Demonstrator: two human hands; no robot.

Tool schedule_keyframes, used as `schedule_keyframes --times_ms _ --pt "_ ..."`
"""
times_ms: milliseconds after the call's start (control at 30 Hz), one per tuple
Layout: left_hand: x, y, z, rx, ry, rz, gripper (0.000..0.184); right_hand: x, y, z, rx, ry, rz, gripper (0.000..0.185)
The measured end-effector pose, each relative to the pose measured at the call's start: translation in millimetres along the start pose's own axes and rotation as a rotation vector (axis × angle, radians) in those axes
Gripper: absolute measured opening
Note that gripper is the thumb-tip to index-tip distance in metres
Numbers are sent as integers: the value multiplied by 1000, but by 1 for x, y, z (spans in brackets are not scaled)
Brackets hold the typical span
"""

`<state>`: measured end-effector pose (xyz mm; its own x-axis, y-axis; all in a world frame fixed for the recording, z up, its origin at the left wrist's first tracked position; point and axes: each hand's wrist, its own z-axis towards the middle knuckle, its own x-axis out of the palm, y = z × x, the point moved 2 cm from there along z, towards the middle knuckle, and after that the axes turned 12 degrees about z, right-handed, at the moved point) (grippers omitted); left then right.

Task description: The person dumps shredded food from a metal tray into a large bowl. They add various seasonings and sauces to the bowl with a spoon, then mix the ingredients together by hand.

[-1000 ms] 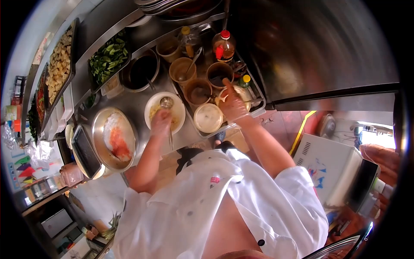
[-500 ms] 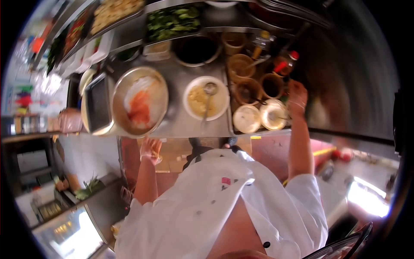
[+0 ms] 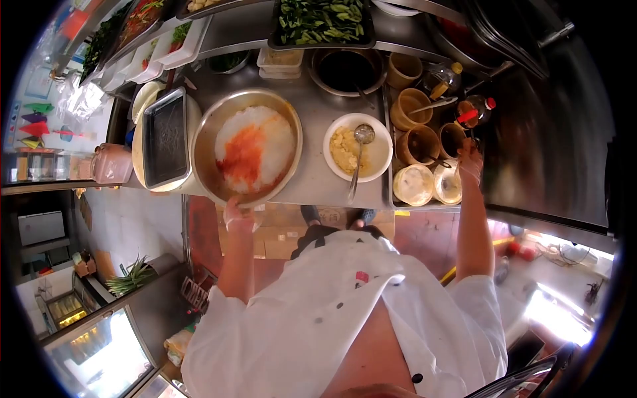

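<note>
A wide metal bowl (image 3: 296,149) holds a white, translucent mass with orange-red seasoning on top. My left hand (image 3: 240,217), in a thin clear glove, is at the bowl's front rim with its fingers closed over the edge. At the right, my right hand (image 3: 470,164), gloved too, has its fingers bunched beside a brown pot (image 3: 453,138). What they pinch is too small to make out. Close to its wrist is a tub of white contents (image 3: 446,180). Between the hands stands a white bowl (image 3: 379,171) of pale yellow chopped food, with a metal spoon (image 3: 359,156) in it.
Several brown pots (image 3: 406,109) and a red-capped bottle (image 3: 476,110) crowd the right tray. Behind are a bowl of dark liquid (image 3: 348,71) and a tray of cut greens (image 3: 320,23). A black tray (image 3: 164,136) lies left of the metal bowl. A steel wall (image 3: 544,139) bounds the right.
The view has shifted, so the counter appears farther right. My left hand has come up from just below the metal bowl to its rim. My right hand remains beside the pots.
</note>
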<state>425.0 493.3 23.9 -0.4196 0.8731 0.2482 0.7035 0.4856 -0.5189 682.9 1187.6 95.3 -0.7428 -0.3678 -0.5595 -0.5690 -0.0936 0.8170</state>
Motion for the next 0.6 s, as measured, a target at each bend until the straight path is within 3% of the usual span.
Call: schedule_keyframes --times_ms 67,167,200,233,300,467,533,600 --pt "-62 -13 28 -172 441 1 14 10 -32 14 -59 -4 114 58" --pt "-31 -19 -40 75 212 109 12 12 -46 19 34 -31 82 58" --pt "-31 -23 -46 48 320 105 15 13 -28 6 62 -39 134 59" --pt "-17 -24 -65 78 272 140 17 5 -4 -8 70 -44 -28 57" --pt "19 -28 -106 155 182 202 19 6 -15 -8 124 -105 50 52" --pt "42 -12 -100 116 242 332 15 -3 -43 -2 7 -258 99 50" --pt "57 -1 -90 72 244 393 11 -14 -39 -6 -74 -289 231 34" --pt "80 13 -91 86 301 395 8 -24 -32 -15 -77 -325 278 31"
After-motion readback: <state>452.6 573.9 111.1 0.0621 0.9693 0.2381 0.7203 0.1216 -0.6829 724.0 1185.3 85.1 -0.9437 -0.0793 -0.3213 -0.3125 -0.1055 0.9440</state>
